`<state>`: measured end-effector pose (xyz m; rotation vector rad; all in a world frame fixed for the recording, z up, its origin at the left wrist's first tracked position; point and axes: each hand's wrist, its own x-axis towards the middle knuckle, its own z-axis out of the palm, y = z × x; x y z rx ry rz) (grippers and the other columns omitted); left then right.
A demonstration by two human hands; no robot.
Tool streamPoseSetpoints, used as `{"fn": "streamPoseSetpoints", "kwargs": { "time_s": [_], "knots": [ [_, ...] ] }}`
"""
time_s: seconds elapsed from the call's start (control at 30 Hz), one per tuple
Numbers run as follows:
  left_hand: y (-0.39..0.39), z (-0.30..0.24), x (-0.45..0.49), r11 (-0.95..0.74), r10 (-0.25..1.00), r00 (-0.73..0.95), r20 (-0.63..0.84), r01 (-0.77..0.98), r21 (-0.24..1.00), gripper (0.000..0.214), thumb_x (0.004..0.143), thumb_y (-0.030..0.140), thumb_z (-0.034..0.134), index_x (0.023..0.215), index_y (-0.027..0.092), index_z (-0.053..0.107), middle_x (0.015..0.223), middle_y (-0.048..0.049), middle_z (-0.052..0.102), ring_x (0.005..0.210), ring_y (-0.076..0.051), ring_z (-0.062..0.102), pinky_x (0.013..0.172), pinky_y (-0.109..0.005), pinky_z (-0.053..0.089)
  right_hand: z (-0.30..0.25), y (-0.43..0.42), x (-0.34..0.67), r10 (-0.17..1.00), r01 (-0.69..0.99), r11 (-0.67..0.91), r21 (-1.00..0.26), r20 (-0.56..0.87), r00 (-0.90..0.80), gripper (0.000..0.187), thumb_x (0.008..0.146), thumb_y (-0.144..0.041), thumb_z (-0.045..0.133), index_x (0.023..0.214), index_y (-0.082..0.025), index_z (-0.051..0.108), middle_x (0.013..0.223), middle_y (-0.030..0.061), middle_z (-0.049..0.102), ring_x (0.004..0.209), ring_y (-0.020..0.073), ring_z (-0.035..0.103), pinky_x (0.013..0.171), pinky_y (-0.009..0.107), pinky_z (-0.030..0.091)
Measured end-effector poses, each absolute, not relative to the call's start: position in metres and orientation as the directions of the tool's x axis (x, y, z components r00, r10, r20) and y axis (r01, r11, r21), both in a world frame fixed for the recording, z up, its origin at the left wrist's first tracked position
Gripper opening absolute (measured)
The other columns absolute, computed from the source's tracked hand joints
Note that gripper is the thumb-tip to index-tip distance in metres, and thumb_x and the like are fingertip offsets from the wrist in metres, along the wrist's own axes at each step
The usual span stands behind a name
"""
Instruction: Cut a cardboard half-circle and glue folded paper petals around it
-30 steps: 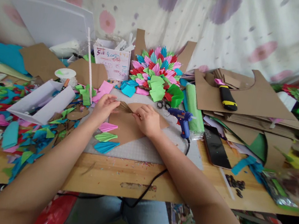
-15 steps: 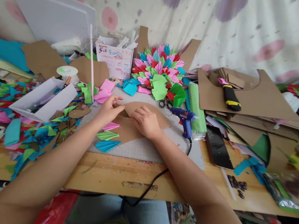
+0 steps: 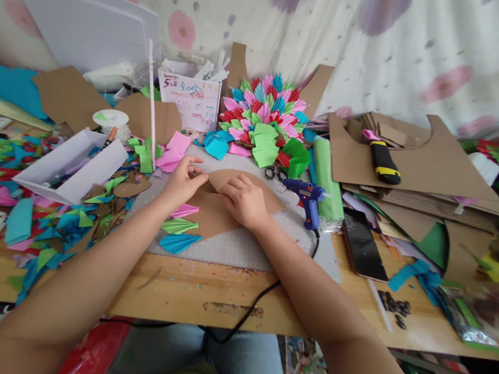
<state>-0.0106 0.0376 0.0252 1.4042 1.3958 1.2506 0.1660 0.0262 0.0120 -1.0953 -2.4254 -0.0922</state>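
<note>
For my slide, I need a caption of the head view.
Left hand and right hand at a brown pleated piece, with coloured pleated pieces and a glue gun nearby.

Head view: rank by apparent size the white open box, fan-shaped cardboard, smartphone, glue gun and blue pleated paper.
1. White open box and fan-shaped cardboard: too close to rank, cardboard partly covered
2. Smartphone
3. Glue gun
4. Blue pleated paper

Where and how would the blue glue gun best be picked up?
Probably by the handle of the blue glue gun, with the right hand coming from the near side. The handle points toward the person, its cord trailing from the end, while the barrel lies crosswise beyond. The green roll sits close behind it.
</note>
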Motion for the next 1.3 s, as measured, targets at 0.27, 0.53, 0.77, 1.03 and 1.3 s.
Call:
{"fn": "streamPoseSetpoints", "kwargs": {
  "time_s": [0.27, 0.53, 0.77, 1.03, 1.3],
  "knots": [
    [0.036, 0.026, -0.007, -0.087, 0.994, -0.044, 0.100, 0.228, 0.970, 0.029, 0.065, 0.019, 0.061, 0.092, 0.019, 0.051, 0.073, 0.0028, 0.057, 0.071, -0.013, 0.056, 0.073, -0.028, 0.043, 0.012, 0.026, 0.166, 0.662, 0.678, 0.721, -0.140, 0.428, -0.616, 0.025, 0.091, -0.031, 0.044, 0.087, -0.021, 0.067, 0.086, 0.0057, 0.062, 0.084, 0.0176, 0.048, 0.070, 0.028, 0.036],
    [0.048, 0.025, -0.027, -0.103, 0.963, -0.241, 0.123, 0.094, 0.990, 0.027, 0.068, 0.026, 0.060, 0.092, 0.020, 0.049, 0.067, 0.0044, 0.053, 0.059, -0.012, 0.055, 0.056, -0.025, 0.045, 0.010, 0.030, 0.169, 0.758, 0.754, 0.622, -0.210, 0.402, -0.513, 0.015, 0.086, -0.027, 0.053, 0.081, -0.021, 0.066, 0.084, 0.0042, 0.063, 0.086, 0.0177, 0.052, 0.069, 0.027, 0.037],
    [0.057, 0.024, -0.065, -0.176, 0.867, -0.463, 0.186, 0.065, 0.982, 0.024, 0.065, 0.022, 0.059, 0.086, 0.022, 0.047, 0.067, 0.0049, 0.051, 0.054, -0.009, 0.052, 0.054, -0.022, 0.046, 0.033, 0.030, 0.149, 0.855, 0.799, 0.518, -0.307, 0.218, -0.470, 0.011, 0.081, -0.026, 0.058, 0.077, -0.022, 0.067, 0.084, 0.0013, 0.067, 0.082, 0.0174, 0.057, 0.064, 0.027, 0.038],
    [0.061, 0.016, -0.074, -0.216, 0.865, -0.430, 0.258, 0.146, 0.965, 0.023, 0.067, 0.026, 0.058, 0.087, 0.021, 0.049, 0.068, 0.0041, 0.051, 0.054, -0.009, 0.050, 0.057, -0.024, 0.045, 0.027, 0.024, 0.127, 0.813, 0.803, 0.576, -0.157, 0.213, -0.542, 0.016, 0.086, -0.024, 0.051, 0.086, -0.021, 0.066, 0.094, 0.0064, 0.065, 0.092, 0.0196, 0.054, 0.065, 0.027, 0.040],
    [0.067, 0.004, -0.082, -0.260, 0.845, -0.362, 0.395, 0.367, 0.893, 0.017, 0.070, 0.021, 0.054, 0.087, 0.019, 0.053, 0.070, 0.0019, 0.053, 0.059, -0.011, 0.053, 0.059, -0.026, 0.047, 0.029, 0.019, 0.126, 0.803, 0.802, 0.591, -0.089, 0.163, -0.574, 0.020, 0.088, -0.030, 0.049, 0.089, -0.019, 0.065, 0.096, 0.0067, 0.064, 0.096, 0.0201, 0.052, 0.065, 0.027, 0.039]
  ]
}}
